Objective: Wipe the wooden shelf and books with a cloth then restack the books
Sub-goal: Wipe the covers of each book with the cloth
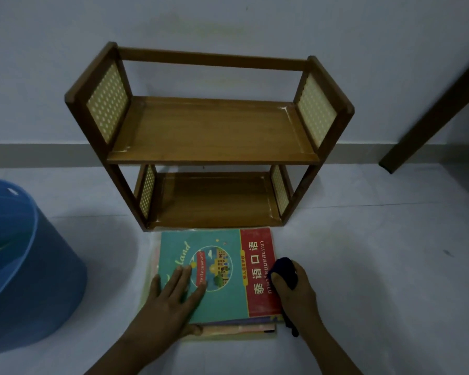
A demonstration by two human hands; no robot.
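The blue plastic tub [25,266] sits at the far left, big and close, its rim well apart from the books. Centre stage, the two-tier wooden shelf [211,131] stands against the wall, both boards bare, its foot just beside the top edge of the book stack [228,327] lying flat on the floor in front of it.

On top of that stack lies the teal-and-red language book [222,272]. The left hand [173,296] presses flat on the teal cover, fingers straight and close together, thumb hooked at the lower edge of the stack. The right hand [295,290] has its fingers curled round a dark cloth [286,270], bunched at the book's red right edge, a tail of it dangling below the wrist.

Now the risks. The covers look glossy; a hard sideways wipe could skid the top book off the pile if the left palm eases. The stack is uneven, lower books peeking out, so it may fan apart. If that cloth is damp, paper edges could swell. And a wide left elbow might knock the tub.
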